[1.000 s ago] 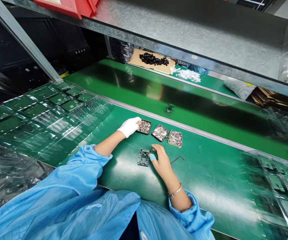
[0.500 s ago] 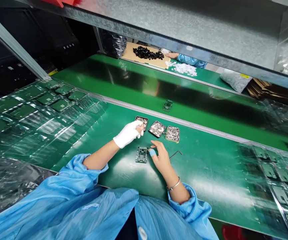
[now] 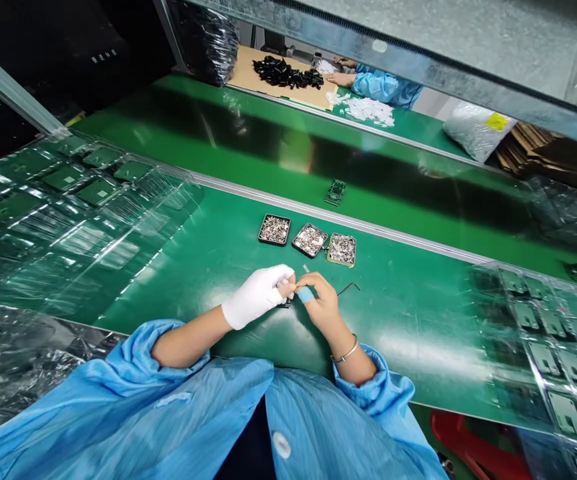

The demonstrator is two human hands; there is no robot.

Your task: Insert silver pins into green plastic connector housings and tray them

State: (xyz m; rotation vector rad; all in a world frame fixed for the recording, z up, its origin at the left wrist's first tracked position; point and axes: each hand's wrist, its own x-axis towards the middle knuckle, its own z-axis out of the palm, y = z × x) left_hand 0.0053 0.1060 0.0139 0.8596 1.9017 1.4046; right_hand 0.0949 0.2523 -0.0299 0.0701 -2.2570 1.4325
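Note:
My left hand [image 3: 257, 297], in a white glove with bare fingertips, is closed in a pinch over the bench. My right hand [image 3: 321, 304], with a blue wrap on one finger, meets it fingertip to fingertip, also pinched. Whatever sits between the fingers is too small to make out. Below them a green circuit board [image 3: 287, 304] is almost wholly covered by the left hand. A small pale metallic piece [image 3: 306, 269] shows just beyond the right fingers. An L-shaped hex key [image 3: 351, 288] lies to the right of the right hand.
Three small trays of metal parts, a left tray [image 3: 274, 229], a middle tray [image 3: 310, 240] and a right tray [image 3: 342, 249], stand beyond my hands. Another circuit board [image 3: 336, 191] lies past the metal rail [image 3: 388, 233]. Clear blister trays of boards flank both sides. A co-worker's hand [image 3: 341, 79] is opposite.
My left hand has come away from the left tray, toward me and to my right hand, covering the board. The fingertips of both hands now meet. The camera view has shifted slightly.

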